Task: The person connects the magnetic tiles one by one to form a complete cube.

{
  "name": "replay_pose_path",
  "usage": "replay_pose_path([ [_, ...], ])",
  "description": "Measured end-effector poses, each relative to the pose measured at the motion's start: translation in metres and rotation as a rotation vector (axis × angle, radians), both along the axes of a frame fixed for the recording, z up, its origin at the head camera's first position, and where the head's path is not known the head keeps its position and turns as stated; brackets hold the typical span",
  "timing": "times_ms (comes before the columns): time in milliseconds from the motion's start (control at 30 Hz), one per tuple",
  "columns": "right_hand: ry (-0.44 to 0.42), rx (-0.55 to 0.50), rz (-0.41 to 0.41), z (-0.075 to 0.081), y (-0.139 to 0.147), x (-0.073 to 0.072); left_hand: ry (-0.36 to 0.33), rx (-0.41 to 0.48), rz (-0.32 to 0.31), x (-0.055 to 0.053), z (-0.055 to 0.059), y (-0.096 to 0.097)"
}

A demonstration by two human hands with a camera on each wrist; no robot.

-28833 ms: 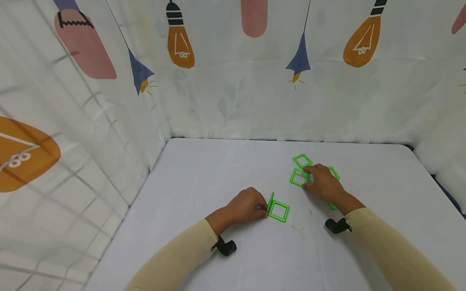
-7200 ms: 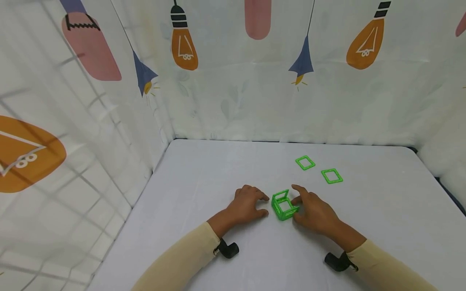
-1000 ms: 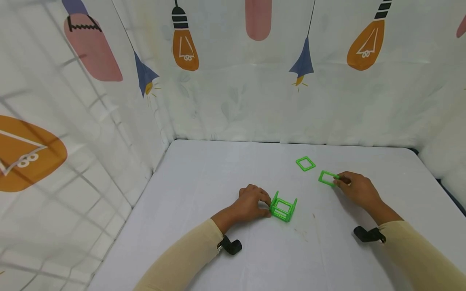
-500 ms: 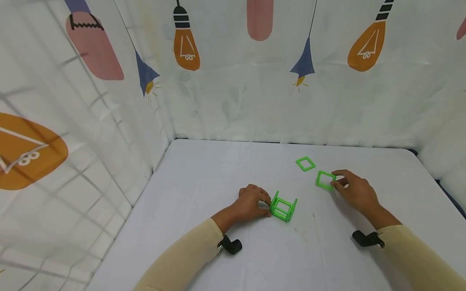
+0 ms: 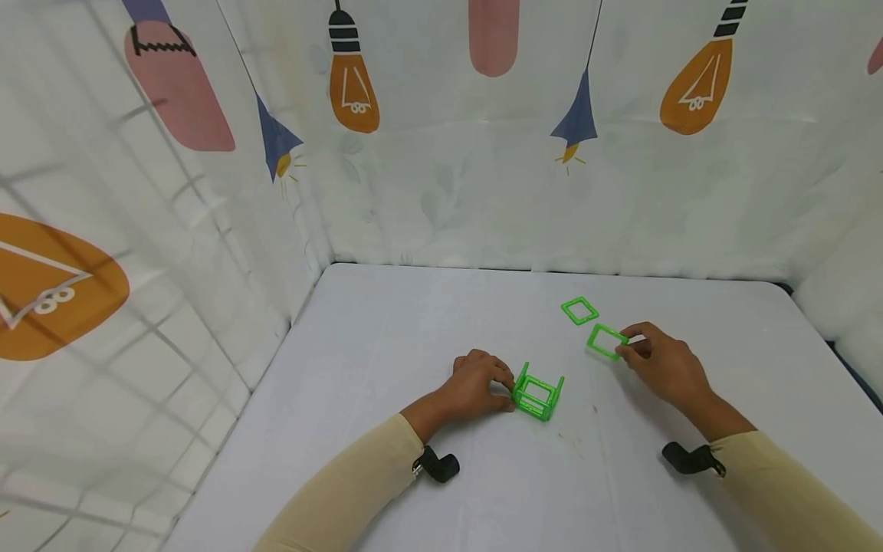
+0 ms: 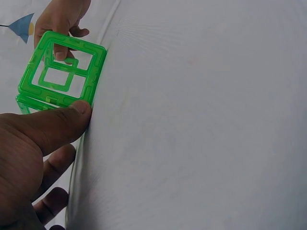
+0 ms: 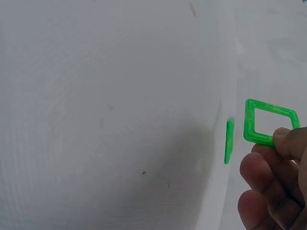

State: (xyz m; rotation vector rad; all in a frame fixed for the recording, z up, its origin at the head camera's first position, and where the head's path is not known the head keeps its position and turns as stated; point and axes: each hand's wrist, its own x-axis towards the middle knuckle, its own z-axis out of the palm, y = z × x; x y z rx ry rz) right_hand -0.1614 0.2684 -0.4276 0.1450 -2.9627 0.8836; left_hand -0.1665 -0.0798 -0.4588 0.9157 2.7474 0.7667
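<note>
My left hand (image 5: 476, 387) holds the left side of a partly built box of green square magnetic tiles (image 5: 531, 412) standing on the table. In the left wrist view its thumb presses a corner of the near tile (image 6: 53, 98); what the index finger does is hidden. Walls rise around an open top. To the right, my right hand (image 5: 665, 364) pinches one green magnetic tile (image 5: 593, 335) by its right edge, tilted and off the table. The right wrist view shows the thumb on that tile (image 7: 249, 120). Beyond it lies a loose green tile (image 5: 589, 320), flat.
A white cloth covers the table (image 5: 414, 322). Behind it hangs a pale curtain (image 5: 441, 192) printed with bulbs and lamps. A small black camera (image 5: 438, 466) sits on the left wrist, another camera (image 5: 690, 458) on the right.
Over the earlier frames the tile box gained walls, and loose tiles dwindled. The right hand left the box, picked up a tile and carries it slightly left. The left hand stays at the box.
</note>
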Motion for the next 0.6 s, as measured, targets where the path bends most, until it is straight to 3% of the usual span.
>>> replay_pose_path([
  [600, 0.043, 0.016, 0.094, -0.001, -0.032, 0.008, -0.014, -0.005, 0.005, 0.000, 0.002, 0.000],
])
